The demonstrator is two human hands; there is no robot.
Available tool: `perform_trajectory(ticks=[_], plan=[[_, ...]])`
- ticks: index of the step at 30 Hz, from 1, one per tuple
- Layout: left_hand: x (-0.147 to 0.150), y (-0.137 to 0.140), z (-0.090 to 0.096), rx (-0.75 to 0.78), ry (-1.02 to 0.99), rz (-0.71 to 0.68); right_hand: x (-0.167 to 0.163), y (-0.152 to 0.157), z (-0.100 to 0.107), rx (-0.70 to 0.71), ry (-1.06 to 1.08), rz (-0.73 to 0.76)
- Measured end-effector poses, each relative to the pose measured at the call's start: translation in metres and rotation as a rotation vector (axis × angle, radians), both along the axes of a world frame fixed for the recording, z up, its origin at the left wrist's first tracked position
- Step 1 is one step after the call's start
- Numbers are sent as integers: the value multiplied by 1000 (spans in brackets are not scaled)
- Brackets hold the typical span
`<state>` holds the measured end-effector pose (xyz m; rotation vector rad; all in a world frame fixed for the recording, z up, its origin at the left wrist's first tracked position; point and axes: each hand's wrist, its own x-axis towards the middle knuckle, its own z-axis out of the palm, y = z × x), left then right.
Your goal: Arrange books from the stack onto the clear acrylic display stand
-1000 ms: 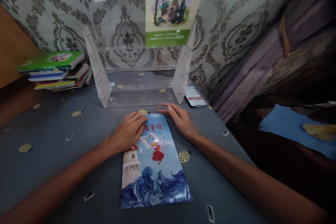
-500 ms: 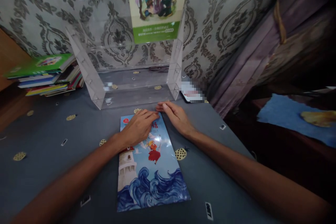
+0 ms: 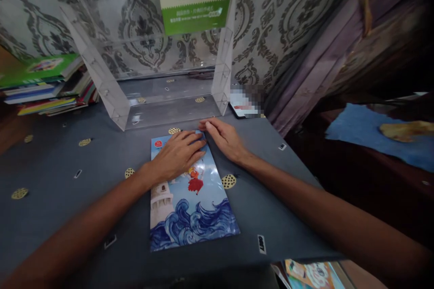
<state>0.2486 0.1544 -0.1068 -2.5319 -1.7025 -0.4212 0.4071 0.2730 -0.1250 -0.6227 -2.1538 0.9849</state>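
Note:
A picture book (image 3: 200, 219) with a blue cover lies on the table, showing a figure in red, a white tower and curling waves. My left hand (image 3: 178, 152) rests flat across its upper part, fingers stretched and slightly apart, covering most of the title. At the book's top right corner is my right hand (image 3: 224, 141), turned on its side with fingers extended and the thumb above them. Its fingertips meet the corner close to my left fingers; whether they touch the cover or only its edge, I cannot tell.
Behind the book stands a clear acrylic rack (image 3: 117, 110) with a green-banded book (image 3: 195, 16) upright in it. Stacked books (image 3: 50, 83) are at the left, a partly blurred phone-like device (image 3: 242, 106) at the right. Below the table's front edge more books (image 3: 315, 274) show.
My left hand has flattened and its fingers have spread over the cover. My right hand keeps its place at the corner. The view has shifted, bringing books below the table edge into sight.

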Motion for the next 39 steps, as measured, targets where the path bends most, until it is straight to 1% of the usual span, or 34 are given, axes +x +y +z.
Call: perform_trajectory(ticks=[3,7,14,20,22,26,30,32,36,39], plan=[[-1,-3,2,-23,-44,-22,3,-4,1,8,8,15],[3,-13,6,-78,-74,-94,11,-14,5,40,-31,40],[10,-22,7,-57,-36,-91,15,-18,8,24,-85,38],[17,-33,10,-104,9,-168,30,-31,8,73,-139,88],[20,-36,11,-107,28,-170,36,-36,8,79,-132,104],[24,-40,13,-117,47,-160,43,-43,8,43,-117,134],[29,-49,16,-170,20,-221,51,-51,8,-29,-101,139],[31,-52,17,-172,18,-234,55,-54,8,-45,-93,146],[35,-56,18,-139,32,-245,59,-57,8,-1,-105,176],[37,-60,19,-146,21,-314,59,-58,7,52,-123,196]])
